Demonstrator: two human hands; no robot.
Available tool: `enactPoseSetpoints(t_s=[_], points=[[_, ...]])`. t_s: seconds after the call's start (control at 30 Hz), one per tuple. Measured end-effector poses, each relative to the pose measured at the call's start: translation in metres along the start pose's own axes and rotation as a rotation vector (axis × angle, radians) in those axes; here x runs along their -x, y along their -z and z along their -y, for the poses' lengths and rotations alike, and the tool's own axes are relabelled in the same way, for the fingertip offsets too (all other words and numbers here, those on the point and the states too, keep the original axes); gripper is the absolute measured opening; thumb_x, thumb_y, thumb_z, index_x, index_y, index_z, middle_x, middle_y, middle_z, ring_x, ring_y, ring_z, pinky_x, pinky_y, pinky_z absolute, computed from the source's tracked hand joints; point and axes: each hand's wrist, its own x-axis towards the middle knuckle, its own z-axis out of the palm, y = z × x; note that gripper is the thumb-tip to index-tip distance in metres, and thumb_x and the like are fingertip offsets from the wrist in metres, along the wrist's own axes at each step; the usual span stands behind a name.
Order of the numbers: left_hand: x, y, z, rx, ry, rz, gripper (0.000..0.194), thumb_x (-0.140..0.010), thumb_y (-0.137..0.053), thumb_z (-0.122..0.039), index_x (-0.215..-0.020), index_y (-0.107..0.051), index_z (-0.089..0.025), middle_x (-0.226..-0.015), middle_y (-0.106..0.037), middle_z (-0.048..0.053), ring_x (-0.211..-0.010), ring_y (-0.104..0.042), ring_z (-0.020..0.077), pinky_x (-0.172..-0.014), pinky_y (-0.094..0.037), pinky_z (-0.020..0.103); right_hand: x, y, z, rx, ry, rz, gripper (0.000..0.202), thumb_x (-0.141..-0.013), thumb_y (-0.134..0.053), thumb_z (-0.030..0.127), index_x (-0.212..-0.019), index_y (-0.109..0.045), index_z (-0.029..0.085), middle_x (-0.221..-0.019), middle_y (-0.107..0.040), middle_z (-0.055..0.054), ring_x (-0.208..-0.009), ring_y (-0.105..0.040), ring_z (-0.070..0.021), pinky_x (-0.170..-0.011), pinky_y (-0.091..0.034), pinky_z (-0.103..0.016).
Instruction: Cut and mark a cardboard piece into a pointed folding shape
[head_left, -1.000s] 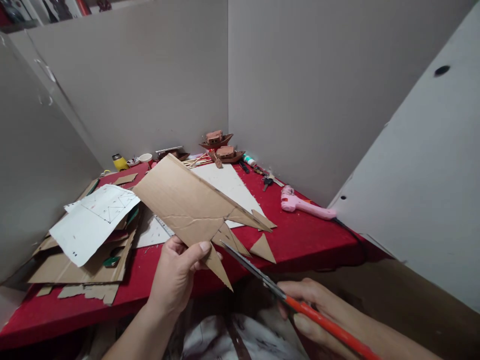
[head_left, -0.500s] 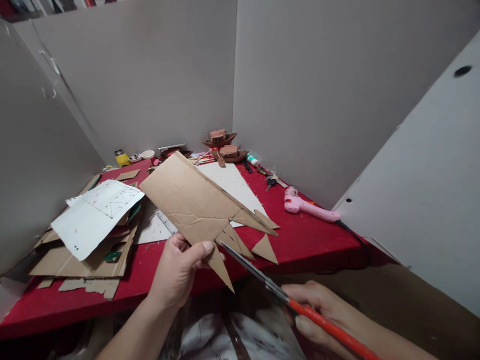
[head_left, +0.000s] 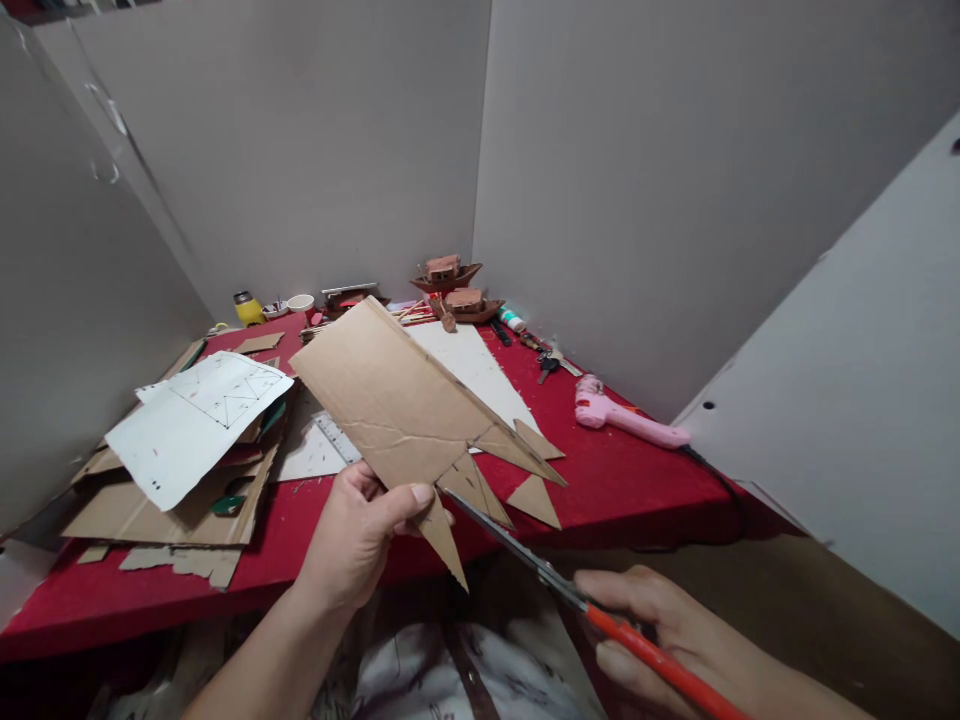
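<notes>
A large piece of brown cardboard with pointed strips along its lower right end is pinched in my left hand, thumb on top. My right hand is closed around the orange handles of a pair of scissors. The blades point up and left, their tips at the cardboard's cut edge beside my left thumb. Pencil lines mark the strips. A loose cardboard triangle lies near the table's front edge, with another scrap behind it.
On the red table are a pink glue gun at right and model boats at the back. Stacked cardboard lies at left under a drawn sheet. A ruler, yellow bottle and keys are also there.
The view has shifted slightly, so the table items appear a little to the right. Both hands keep their holds, and the scissors' tips remain at the cardboard's edge.
</notes>
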Motion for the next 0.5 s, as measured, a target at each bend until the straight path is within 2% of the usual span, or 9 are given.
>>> enactPoseSetpoints(t_s=[0.2,0.33,0.5], points=[[0.001,0.002,0.000,-0.036,-0.035,-0.002,0.020,-0.065,-0.084,-0.020,-0.081,-0.074,-0.015,-0.076,-0.073,0.001,-0.057,-0.061,0.0080,-0.051,-0.046,0.016,0.000,0.002,0.000,0.094,-0.023,-0.037,0.052,-0.080,-0.059,0.068,-0.065,-0.059,0.018,-0.058,-0.045,0.003,-0.055,-0.037,-0.0116,-0.050,-0.036,-0.022],[0.001,0.004,0.001,-0.070,-0.030,0.009,0.020,-0.067,-0.082,-0.020,-0.084,-0.074,-0.015,-0.077,-0.074,0.002,-0.058,-0.063,0.0091,-0.052,-0.047,0.017,0.004,0.006,0.001,0.113,-0.024,-0.006,0.047,-0.079,-0.062,0.065,-0.074,-0.066,0.018,-0.063,-0.054,0.002,-0.060,-0.045,-0.0140,-0.058,-0.043,-0.024],[0.001,0.005,0.001,-0.091,-0.030,0.022,0.021,-0.068,-0.082,-0.022,-0.085,-0.074,-0.015,-0.077,-0.074,0.003,-0.060,-0.064,0.0110,-0.053,-0.049,0.019,0.010,0.007,0.010,0.122,-0.047,-0.088,0.048,-0.080,-0.060,0.066,-0.087,-0.071,0.020,-0.074,-0.061,-0.003,-0.067,-0.053,-0.0188,-0.062,-0.047,-0.026]])
